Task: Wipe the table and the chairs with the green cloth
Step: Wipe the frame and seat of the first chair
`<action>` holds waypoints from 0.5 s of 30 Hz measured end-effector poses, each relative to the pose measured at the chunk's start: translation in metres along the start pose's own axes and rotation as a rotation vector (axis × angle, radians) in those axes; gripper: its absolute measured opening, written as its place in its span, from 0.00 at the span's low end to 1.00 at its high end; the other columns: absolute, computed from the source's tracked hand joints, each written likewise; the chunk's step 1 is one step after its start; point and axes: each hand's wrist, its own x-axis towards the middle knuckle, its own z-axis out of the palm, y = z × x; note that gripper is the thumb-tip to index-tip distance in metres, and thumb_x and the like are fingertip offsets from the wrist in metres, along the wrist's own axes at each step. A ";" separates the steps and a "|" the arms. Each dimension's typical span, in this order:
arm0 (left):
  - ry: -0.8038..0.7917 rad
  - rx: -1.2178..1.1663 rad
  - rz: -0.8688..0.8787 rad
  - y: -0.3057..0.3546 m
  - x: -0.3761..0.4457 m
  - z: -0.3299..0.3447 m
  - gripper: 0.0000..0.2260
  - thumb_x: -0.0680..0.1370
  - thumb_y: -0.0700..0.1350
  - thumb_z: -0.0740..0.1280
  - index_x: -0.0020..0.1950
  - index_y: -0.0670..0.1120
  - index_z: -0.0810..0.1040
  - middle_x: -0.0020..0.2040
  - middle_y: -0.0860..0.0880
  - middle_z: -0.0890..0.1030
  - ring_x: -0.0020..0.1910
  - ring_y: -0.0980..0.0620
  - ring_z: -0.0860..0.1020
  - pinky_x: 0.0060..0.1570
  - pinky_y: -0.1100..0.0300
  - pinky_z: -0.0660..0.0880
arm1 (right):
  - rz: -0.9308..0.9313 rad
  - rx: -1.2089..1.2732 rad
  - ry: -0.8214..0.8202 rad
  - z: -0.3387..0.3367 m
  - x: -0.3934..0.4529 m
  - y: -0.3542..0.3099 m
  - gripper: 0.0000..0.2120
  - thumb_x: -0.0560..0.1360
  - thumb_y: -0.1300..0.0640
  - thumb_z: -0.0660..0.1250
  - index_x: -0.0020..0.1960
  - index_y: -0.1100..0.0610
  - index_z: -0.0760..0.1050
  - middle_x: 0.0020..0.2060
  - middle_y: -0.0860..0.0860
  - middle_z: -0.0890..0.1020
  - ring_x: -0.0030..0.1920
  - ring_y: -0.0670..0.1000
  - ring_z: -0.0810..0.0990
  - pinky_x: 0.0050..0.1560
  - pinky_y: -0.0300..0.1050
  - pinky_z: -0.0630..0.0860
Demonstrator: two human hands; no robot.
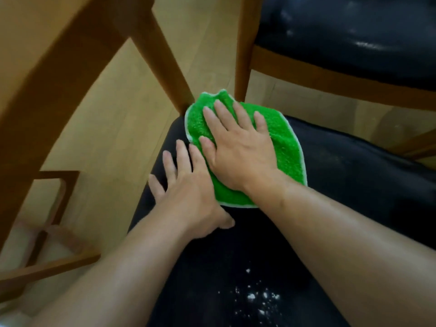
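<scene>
The green cloth (285, 147) lies spread on the far left corner of a black padded chair seat (354, 185). My right hand (238, 147) presses flat on the cloth with straight, spread fingers. Beside it, my left hand (186, 185) rests flat on the bare seat, its fingers straight and its edge touching the cloth. White crumbs (257, 300) are scattered on the near part of the seat. The wooden table (47, 79) shows at the upper left, its leg (165, 55) slanting down to the cloth's far edge.
A second chair with a black seat (354, 31) and wooden frame (330, 79) stands at the upper right. Another chair's wooden frame (54, 256) sits at the lower left. Light wood floor (122, 128) shows between them.
</scene>
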 end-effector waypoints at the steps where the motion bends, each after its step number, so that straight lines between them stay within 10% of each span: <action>1: -0.041 0.009 -0.001 0.010 0.003 -0.004 0.67 0.61 0.57 0.80 0.72 0.48 0.24 0.73 0.44 0.25 0.73 0.43 0.28 0.70 0.38 0.38 | 0.043 0.010 0.002 -0.004 0.000 0.009 0.29 0.80 0.40 0.45 0.78 0.50 0.54 0.78 0.50 0.57 0.77 0.56 0.53 0.72 0.62 0.48; 7: -0.117 0.025 -0.134 0.048 0.017 -0.006 0.70 0.62 0.57 0.80 0.63 0.49 0.14 0.67 0.32 0.21 0.69 0.36 0.25 0.70 0.35 0.37 | 0.407 -0.010 0.009 -0.033 -0.020 0.086 0.26 0.80 0.41 0.43 0.64 0.51 0.72 0.61 0.56 0.78 0.58 0.59 0.76 0.60 0.57 0.66; 15: -0.284 0.026 -0.146 0.045 0.022 -0.010 0.70 0.62 0.58 0.79 0.54 0.50 0.09 0.48 0.33 0.11 0.56 0.34 0.15 0.64 0.32 0.31 | 0.603 -0.025 -0.022 -0.029 -0.003 0.061 0.25 0.81 0.44 0.43 0.63 0.54 0.72 0.62 0.56 0.77 0.62 0.61 0.72 0.67 0.65 0.59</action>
